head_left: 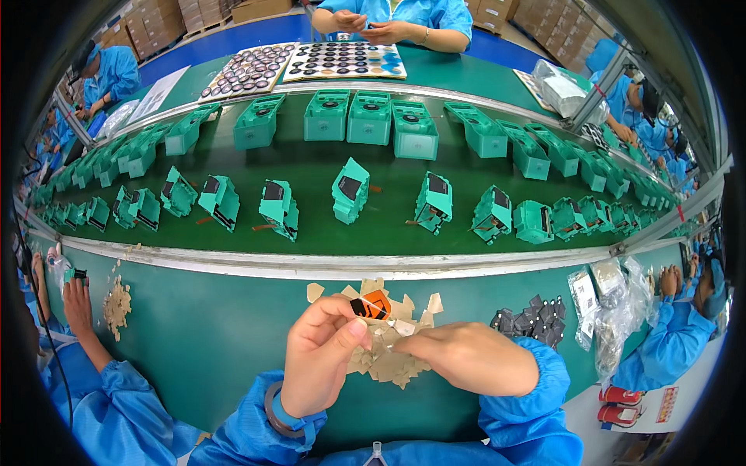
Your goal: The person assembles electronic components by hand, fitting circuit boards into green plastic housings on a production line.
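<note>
My left hand point(320, 353) is raised over the bench and pinches a small orange and black flat part point(375, 306) between thumb and fingers. Under it spreads a loose pile of tan paper-like pieces point(386, 363) with angular edges. My right hand point(474, 357) reaches in from the right, low over this pile. Its fingers are bent together at the pieces, and the fingertips are partly hidden, so what they hold cannot be made out. To the right of my right hand lies a heap of small dark grey pieces point(532, 320).
Beyond a metal rail point(311, 266) runs a green conveyor point(311, 171) with rows of green plastic housings point(351, 190). Clear plastic bags point(618, 303) lie at the right. Co-workers sit on both sides; one person's hands point(388, 29) work across the line, behind trays of round parts point(346, 60).
</note>
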Action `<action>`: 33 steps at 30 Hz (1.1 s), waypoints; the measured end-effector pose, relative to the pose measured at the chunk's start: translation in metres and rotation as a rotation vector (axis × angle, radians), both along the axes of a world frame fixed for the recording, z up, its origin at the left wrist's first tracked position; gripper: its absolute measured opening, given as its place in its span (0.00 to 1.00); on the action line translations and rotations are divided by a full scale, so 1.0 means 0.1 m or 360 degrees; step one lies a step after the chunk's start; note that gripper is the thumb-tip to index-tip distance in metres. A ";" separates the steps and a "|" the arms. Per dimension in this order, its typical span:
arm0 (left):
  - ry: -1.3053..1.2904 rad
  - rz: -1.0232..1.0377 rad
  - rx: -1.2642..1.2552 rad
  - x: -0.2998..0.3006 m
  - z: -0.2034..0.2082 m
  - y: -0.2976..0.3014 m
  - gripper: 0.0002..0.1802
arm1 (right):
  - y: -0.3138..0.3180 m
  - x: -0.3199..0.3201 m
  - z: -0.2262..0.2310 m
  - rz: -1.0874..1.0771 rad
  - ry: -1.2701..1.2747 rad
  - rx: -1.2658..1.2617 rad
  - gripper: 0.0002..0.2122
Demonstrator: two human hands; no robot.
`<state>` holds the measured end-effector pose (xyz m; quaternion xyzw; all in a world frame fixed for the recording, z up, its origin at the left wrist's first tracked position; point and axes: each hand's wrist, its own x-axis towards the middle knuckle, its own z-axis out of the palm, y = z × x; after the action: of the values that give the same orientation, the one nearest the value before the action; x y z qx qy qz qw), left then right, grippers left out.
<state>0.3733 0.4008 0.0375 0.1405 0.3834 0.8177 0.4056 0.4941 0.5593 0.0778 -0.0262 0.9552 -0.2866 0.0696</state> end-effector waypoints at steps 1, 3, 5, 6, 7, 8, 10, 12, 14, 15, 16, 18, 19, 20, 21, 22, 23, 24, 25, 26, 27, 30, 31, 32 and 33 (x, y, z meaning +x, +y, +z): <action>-0.0070 0.0017 0.0037 0.02 0.00 0.01 0.06 | 0.00 -0.03 -0.04 0.0000 0.0000 -0.0005 0.11; -0.0028 -0.0001 0.0044 0.02 -0.01 0.01 0.07 | 0.01 -0.06 -0.09 -0.0016 0.0055 0.0229 0.12; 0.0022 0.0008 0.0050 0.03 0.01 0.00 0.07 | 0.03 -0.08 -0.05 -0.0121 0.0160 0.0037 0.11; 0.0038 -0.0031 0.0033 0.03 0.00 0.01 0.07 | 0.04 -0.08 -0.04 -0.0245 0.0256 -0.0146 0.11; 0.0054 -0.0070 0.0015 0.04 0.00 0.02 0.08 | 0.01 -0.09 -0.02 -0.0246 0.0255 -0.0144 0.11; 0.0053 -0.0072 0.0017 0.06 0.01 0.04 0.08 | -0.04 -0.12 0.00 -0.0456 0.0440 -0.0531 0.10; 0.0037 -0.0056 -0.0050 0.11 0.03 0.09 0.08 | -0.11 -0.18 -0.03 -0.0587 0.0754 -0.0920 0.07; 0.0073 -0.0124 -0.0059 0.14 -0.08 0.06 0.11 | -0.15 -0.16 -0.10 -0.0563 0.0728 -0.1062 0.07; 0.0108 -0.0194 -0.0065 0.18 -0.11 0.08 0.13 | -0.13 -0.14 -0.11 -0.0504 0.0773 -0.1128 0.07; 0.0237 -0.0139 -0.0032 0.19 -0.07 0.11 0.18 | -0.11 -0.12 -0.09 -0.0510 0.0770 -0.1128 0.07; 0.0366 -0.0082 0.0001 0.19 -0.02 0.13 0.23 | -0.08 -0.09 -0.05 -0.0588 0.0747 -0.1070 0.07; 0.0588 -0.0097 -0.0008 0.11 0.03 0.13 0.29 | -0.02 -0.06 0.00 -0.0597 0.0783 -0.0803 0.07; 0.0813 -0.0108 -0.0016 0.07 0.04 0.12 0.35 | 0.00 -0.06 0.02 -0.0595 0.0776 -0.0803 0.07; 0.0941 -0.0076 -0.0091 0.07 0.04 0.12 0.30 | 0.01 -0.06 0.05 -0.0556 0.0781 -0.0678 0.07; 0.0943 -0.0070 -0.0097 0.06 0.05 0.11 0.30 | 0.01 -0.04 0.08 -0.0515 0.0793 -0.0559 0.08; 0.1105 -0.0141 -0.0127 0.03 0.05 0.09 0.25 | 0.01 -0.03 0.08 -0.0508 0.0793 -0.0566 0.08; 0.1266 -0.0212 -0.0158 0.02 0.06 0.08 0.19 | 0.01 -0.02 0.08 -0.0486 0.0807 -0.0545 0.09; 0.1266 -0.0207 -0.0167 0.03 0.07 0.08 0.19 | 0.01 -0.01 0.08 -0.0464 0.0821 -0.0525 0.10; 0.1259 -0.0159 -0.0214 0.05 0.09 0.09 0.14 | 0.01 0.00 0.08 -0.0458 0.0820 -0.0533 0.10; 0.1250 -0.0110 -0.0260 0.07 0.12 0.09 0.09 | 0.01 0.00 0.09 -0.0446 0.0820 -0.0534 0.10; 0.1250 -0.0110 -0.0262 0.08 0.14 0.10 0.09 | 0.02 0.01 0.09 -0.0439 0.0822 -0.0529 0.10; 0.1185 -0.0164 -0.0242 0.11 0.15 0.11 0.09 | 0.04 0.04 0.07 -0.0455 0.0858 -0.0570 0.10; 0.1155 -0.0154 -0.0243 0.11 0.12 0.11 0.08 | 0.04 0.04 0.06 -0.0456 0.0859 -0.0572 0.10; 0.1125 -0.0145 -0.0243 0.12 0.10 0.11 0.08 | 0.03 0.04 0.05 -0.0499 0.0866 -0.0634 0.10; 0.1124 -0.0146 -0.0246 0.12 0.09 0.11 0.08 | 0.03 0.03 0.03 -0.0541 0.0871 -0.0699 0.10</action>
<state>0.3853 0.4120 0.0465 0.4003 0.5539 0.6683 0.2937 0.4973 0.5620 0.0810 0.0427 0.8450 -0.4742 -0.2435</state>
